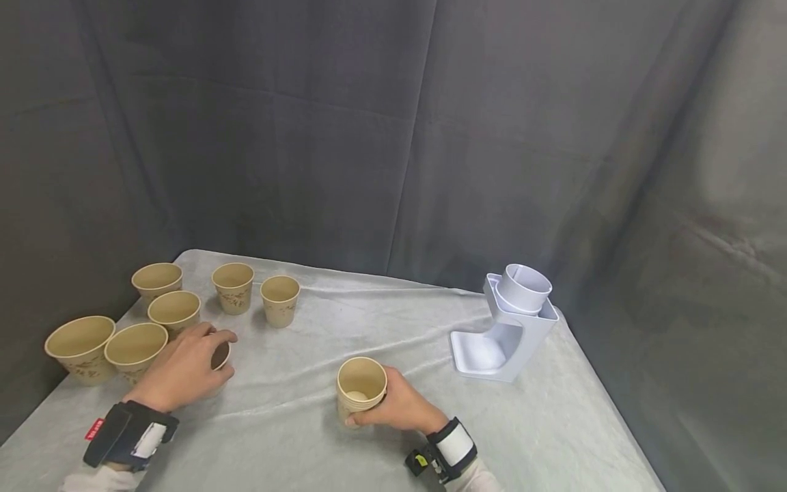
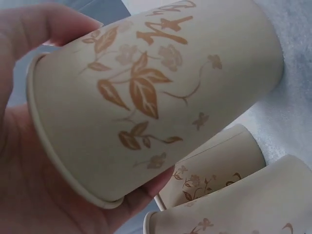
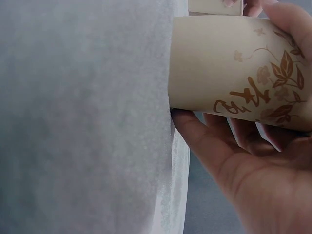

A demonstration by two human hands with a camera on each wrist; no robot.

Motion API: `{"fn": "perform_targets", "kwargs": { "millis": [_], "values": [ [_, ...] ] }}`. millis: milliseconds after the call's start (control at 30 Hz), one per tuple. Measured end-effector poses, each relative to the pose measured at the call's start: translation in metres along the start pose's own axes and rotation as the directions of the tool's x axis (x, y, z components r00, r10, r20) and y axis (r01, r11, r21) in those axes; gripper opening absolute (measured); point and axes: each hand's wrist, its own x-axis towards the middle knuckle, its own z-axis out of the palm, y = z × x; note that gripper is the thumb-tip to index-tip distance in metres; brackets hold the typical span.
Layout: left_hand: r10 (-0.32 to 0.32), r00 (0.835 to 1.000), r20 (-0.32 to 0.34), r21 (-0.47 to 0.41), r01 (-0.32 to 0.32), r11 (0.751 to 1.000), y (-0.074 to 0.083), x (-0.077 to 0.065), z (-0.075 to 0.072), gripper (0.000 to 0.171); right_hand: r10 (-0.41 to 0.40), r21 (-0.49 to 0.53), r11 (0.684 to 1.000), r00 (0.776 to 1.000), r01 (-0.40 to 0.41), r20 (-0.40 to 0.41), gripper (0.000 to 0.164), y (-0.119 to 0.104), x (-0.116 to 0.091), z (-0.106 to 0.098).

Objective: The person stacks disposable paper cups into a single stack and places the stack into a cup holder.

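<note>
On the left of the table, my left hand (image 1: 187, 362) holds a beige paper cup (image 2: 161, 92) near its rim, with thumb and fingers on opposite sides. Brown leaves, flowers and lettering are printed on that cup; in the head view the hand covers most of it. Nearer the middle, my right hand (image 1: 402, 403) grips a small stack of nested paper cups (image 1: 361, 376), its fingers wrapped around the right side. The stack stands upright, and the right wrist view shows its lowest cup (image 3: 214, 63) with its base at the tabletop.
Several more paper cups stand upright at the left, among them a large one (image 1: 86, 352) at the edge and a small one (image 1: 280, 304) farther back. A white plastic stand (image 1: 522, 342) with a round cup-like top (image 1: 525, 290) is at the right. Grey curtains (image 1: 307, 137) enclose the table.
</note>
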Motion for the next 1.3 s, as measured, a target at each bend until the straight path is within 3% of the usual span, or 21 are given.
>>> {"fn": "perform_targets", "kwargs": {
  "millis": [333, 700, 1067, 1200, 1300],
  "values": [
    [-0.046, 0.999, 0.011, -0.012, 0.046, 0.999, -0.005, 0.001, -0.002, 0.031, 0.001, 0.009, 1.000, 1.000, -0.001, 0.011, 0.069, 0.001, 0.001, 0.000],
    [-0.003, 1.000, 0.004, -0.062, 0.004, 0.998, 0.009, 0.010, -0.006, 0.033, -0.019, 0.000, 1.000, 1.000, 0.019, 0.007, 0.069, -0.001, 0.002, 0.000],
    [0.032, 0.998, -0.046, -0.079, -0.035, 0.996, 0.040, 0.035, -0.016, 0.030, -0.027, 0.012, 1.000, 1.000, 0.027, 0.006, 0.069, 0.000, 0.000, 0.000],
    [0.048, 0.995, -0.088, -0.096, -0.056, 0.994, 0.056, 0.048, -0.017, 0.036, -0.028, 0.006, 1.000, 1.000, 0.028, 0.004, 0.069, 0.002, 0.001, 0.000],
    [0.083, 0.987, -0.141, -0.132, -0.102, 0.986, 0.067, 0.058, -0.017, 0.032, -0.031, 0.007, 0.999, 1.000, 0.031, 0.004, 0.069, 0.003, 0.001, 0.000]
  ]
}}
